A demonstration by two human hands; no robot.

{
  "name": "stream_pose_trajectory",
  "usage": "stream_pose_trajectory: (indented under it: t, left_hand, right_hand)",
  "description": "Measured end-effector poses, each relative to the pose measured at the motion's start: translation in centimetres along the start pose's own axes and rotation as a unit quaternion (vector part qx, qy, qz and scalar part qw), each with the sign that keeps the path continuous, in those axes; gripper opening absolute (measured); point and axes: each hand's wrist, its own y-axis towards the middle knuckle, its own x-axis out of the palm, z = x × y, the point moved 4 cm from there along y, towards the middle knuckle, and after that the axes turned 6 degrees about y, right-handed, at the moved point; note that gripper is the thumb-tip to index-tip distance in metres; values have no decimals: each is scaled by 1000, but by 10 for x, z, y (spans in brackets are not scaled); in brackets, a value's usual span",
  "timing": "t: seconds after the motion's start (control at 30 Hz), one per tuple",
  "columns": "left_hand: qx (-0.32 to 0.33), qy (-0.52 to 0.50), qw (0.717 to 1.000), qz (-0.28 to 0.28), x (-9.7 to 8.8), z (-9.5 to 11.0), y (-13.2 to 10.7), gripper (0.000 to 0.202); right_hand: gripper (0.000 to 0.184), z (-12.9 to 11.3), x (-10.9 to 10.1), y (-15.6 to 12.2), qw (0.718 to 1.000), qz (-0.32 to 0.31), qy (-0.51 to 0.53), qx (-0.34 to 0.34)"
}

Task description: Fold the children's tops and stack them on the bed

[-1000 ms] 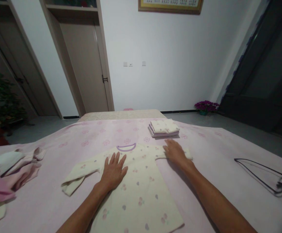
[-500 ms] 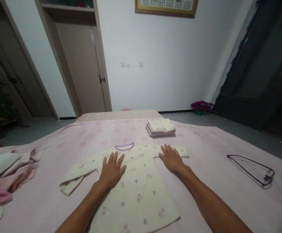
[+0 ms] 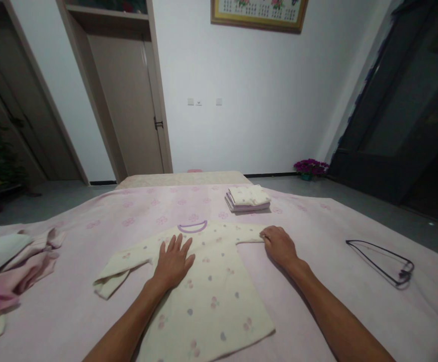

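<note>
A cream long-sleeved shirt with a cherry and heart print and a purple neckline lies spread on the pink bedsheet. My left hand rests flat on the shirt's chest, just below the neckline, fingers spread. At the end of the sleeve on the right, my right hand has its fingers curled closed around the cuff, which they hide. The other sleeve lies bent on the left, its cuff folded back.
Beyond the shirt sits a stack of folded clothes. A loose heap of pink and white clothes lies at the left. On the right is a thin black wire-like frame. Purple flowers stand on the floor by the wall.
My right hand has slid right along the sleeve to its end, and its spread fingers have closed on the cuff. My left hand has stayed flat on the chest.
</note>
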Motion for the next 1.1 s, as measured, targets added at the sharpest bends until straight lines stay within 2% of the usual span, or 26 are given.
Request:
stream_pose_trajectory:
  t: [0.1, 0.3, 0.4, 0.5, 0.63, 0.7, 0.77, 0.83, 0.93, 1.0, 1.1]
  left_hand:
    - [0, 0, 1000, -1, -1, 0, -1, 59]
    - [2, 3, 1000, 8, -1, 0, -1, 59]
    - [0, 2, 1000, 7, 1, 0, -1, 59]
    - [1, -2, 1000, 8, 1, -1, -1, 58]
    - [6, -8, 1000, 14, -3, 0, -2, 57]
    - [21, -17, 1000, 14, -7, 2, -3, 55]
    - [36, -28, 999, 12, -12, 3, -5, 54]
    - [47, -38, 998, 12, -15, 3, -6, 53]
    - [63, -57, 996, 22, -18, 2, -9, 51]
    - [76, -78, 993, 35, -18, 3, -11, 49]
    - [88, -136, 984, 71, -19, 1, -13, 44]
  right_hand:
    - [27, -19, 0, -2, 997, -38, 24, -59]
    - [25, -17, -6, -2, 998, -12, -49, 26]
    - [31, -25, 1, -3, 999, -31, -16, -28]
    - [41, -33, 8, -3, 994, -89, 5, -70]
    - [45, -38, 2, 11, 994, -100, -37, 11]
    - [48, -52, 0, 21, 995, -91, -37, 17]
    - [49, -76, 3, 28, 996, -90, -13, -14]
    - [54, -104, 14, 31, 992, -108, 23, -56]
    - [60, -140, 38, 25, 979, -166, 59, -103]
    - [65, -151, 51, 20, 974, -190, 60, -112]
    - [68, -152, 61, 16, 974, -189, 51, -110]
